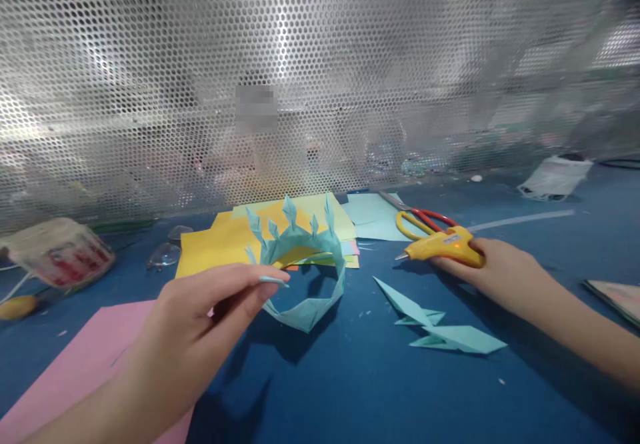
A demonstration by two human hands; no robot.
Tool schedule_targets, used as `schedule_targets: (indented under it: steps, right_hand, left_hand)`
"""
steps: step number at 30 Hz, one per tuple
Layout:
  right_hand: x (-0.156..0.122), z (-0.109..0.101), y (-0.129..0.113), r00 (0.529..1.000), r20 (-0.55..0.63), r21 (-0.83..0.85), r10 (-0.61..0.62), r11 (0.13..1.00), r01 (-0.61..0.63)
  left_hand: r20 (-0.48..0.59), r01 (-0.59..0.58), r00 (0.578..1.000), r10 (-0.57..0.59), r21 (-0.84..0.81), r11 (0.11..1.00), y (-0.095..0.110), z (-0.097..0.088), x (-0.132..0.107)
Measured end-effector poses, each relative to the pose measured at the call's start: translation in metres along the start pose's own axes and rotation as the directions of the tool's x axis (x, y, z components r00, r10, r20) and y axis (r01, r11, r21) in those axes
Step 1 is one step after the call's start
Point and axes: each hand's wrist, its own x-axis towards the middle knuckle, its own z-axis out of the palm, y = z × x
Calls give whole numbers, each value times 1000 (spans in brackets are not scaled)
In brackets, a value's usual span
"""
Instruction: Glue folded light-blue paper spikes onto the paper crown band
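My left hand (200,331) pinches the left edge of a light-blue folded-paper crown (305,314) between thumb and index finger. The crown is a ring with several pointed pieces standing up from its rim, and a folded tip shows at my fingertips. My right hand (500,264) is wrapped around a yellow glue gun (445,247), its nozzle pointing left toward the crown. A pale translucent glue stick (525,219) reaches out behind the gun. Below the gun, two loose folded light-blue paper pieces (465,339) lie on the blue table (350,391).
Behind the crown are yellow paper sheets (200,247), light-blue paper (370,211) and scissors (435,217) with red and yellow handles. Pink paper (65,364), a paper-wrapped roll (63,254) and glasses (164,255) lie at left. A perforated metal panel (320,64) stands along the back.
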Motion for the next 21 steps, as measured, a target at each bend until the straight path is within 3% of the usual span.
schedule_targets:
  steps: [4,9,21]
  right_hand:
    - [3,14,7,997,65,-86,40,996,-35]
    - [1,13,8,986,151,-112,77,992,-60]
    - [4,17,11,988,150,3,47,999,-48]
  left_hand:
    - [-1,13,1000,-13,-8,1000,-8,-2,3]
    - [95,59,994,-60,13,998,-12,-4,12]
    - [300,47,952,-68,77,996,-32,10,3]
